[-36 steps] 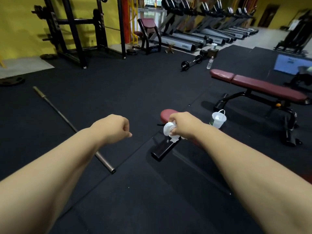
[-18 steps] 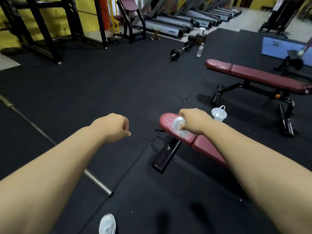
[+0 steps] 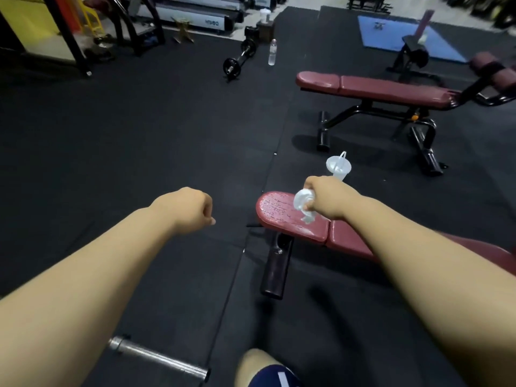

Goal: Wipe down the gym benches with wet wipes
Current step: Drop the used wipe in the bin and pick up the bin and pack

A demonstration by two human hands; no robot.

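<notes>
A maroon padded bench [image 3: 282, 216] runs from centre to the lower right, its small seat pad glistening with wet streaks. My right hand [image 3: 325, 198] grips a crumpled white wet wipe [image 3: 303, 203] over the right part of that seat pad. My left hand [image 3: 190, 209] hovers over the black floor to the left of the bench, fingers curled into a fist with nothing in it. A second maroon bench [image 3: 374, 89] stands farther back on the right.
A clear plastic tub with a handle [image 3: 338, 166] sits on the floor just beyond the near bench. A steel barbell end [image 3: 159, 358] lies at the lower left. A small barbell [image 3: 238, 58] and water bottle [image 3: 272, 53] lie farther back. My knee [image 3: 259, 367] shows at the bottom.
The view has tipped downward and closer to the near bench. My right hand with the wipe has moved along the seat pad, which now shows more wet streaks. My left fist keeps its pose.
</notes>
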